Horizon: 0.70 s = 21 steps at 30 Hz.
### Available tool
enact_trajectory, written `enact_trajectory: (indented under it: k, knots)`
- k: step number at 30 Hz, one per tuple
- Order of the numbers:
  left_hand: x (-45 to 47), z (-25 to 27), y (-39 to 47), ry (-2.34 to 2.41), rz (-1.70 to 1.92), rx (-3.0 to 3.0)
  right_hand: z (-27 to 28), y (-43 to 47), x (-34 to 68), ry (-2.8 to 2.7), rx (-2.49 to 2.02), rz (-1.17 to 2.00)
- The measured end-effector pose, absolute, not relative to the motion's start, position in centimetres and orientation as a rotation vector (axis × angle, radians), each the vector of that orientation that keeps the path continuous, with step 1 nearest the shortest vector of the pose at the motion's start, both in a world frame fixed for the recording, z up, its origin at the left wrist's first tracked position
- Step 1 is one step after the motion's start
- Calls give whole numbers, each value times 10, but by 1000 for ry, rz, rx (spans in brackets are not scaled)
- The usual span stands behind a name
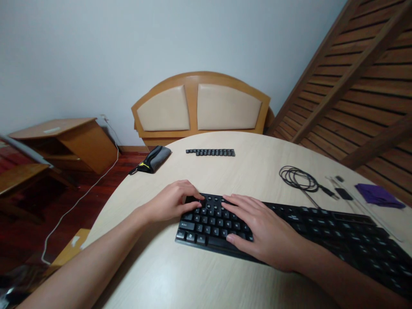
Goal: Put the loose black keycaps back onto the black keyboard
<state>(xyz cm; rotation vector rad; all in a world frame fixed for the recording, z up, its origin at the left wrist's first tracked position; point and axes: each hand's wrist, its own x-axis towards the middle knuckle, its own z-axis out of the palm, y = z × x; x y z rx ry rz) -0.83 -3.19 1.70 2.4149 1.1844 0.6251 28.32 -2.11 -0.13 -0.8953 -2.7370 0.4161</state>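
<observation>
A black keyboard (209, 229) lies across the near part of the round table, its right end running off toward the lower right. At its upper left corner, the thumb and index finger of my left hand (177, 197) come together in a pinch over the keys. What is between the fingertips is too small to make out. My right hand (260, 223) rests over the middle of the keyboard with fingers stretched out and thumb apart, holding nothing. Part of the keyboard is hidden under it. Farther back, several loose black keycaps (214, 152) stand in neat rows.
A grey and black pouch (154, 159) with yellow trim sits at the table's left edge. To the right lie a coiled black cable (299, 179), small dark pieces (343, 194) and a folded purple cloth (380, 195). A padded headboard (201, 107) stands behind the table (154, 274).
</observation>
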Motion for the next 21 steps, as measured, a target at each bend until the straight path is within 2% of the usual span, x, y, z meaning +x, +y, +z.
enact_trajectory:
  k: [21]
  knots:
    - [-2,26,-39,1227,442,2592,0,-21,281,-2723,-893,434]
